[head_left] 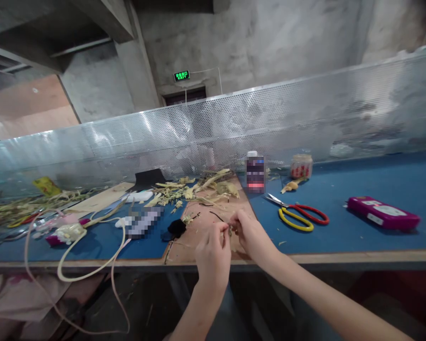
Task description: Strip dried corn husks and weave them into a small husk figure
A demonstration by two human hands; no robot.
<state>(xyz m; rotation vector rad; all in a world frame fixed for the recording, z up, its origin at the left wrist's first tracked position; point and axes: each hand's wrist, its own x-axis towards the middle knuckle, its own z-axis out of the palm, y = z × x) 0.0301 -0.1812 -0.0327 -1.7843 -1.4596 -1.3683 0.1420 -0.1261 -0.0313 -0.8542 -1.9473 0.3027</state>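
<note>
My left hand and my right hand meet fingertip to fingertip above a brown board at the table's front. Both are closed in a pinch on something small and dark, mostly hidden by the fingers. A thin dark strand runs up to the fingertips; whether it is part of what I hold, I cannot tell. Left of my hands lies a black fuzzy bundle. Pale dried plant pieces are heaped on the board's far part and beside it.
Right of the board lie scissors with red and yellow handles and a magenta pack. A bottle and a jar stand near the perforated metal screen. At left a pale cable hangs over the table edge.
</note>
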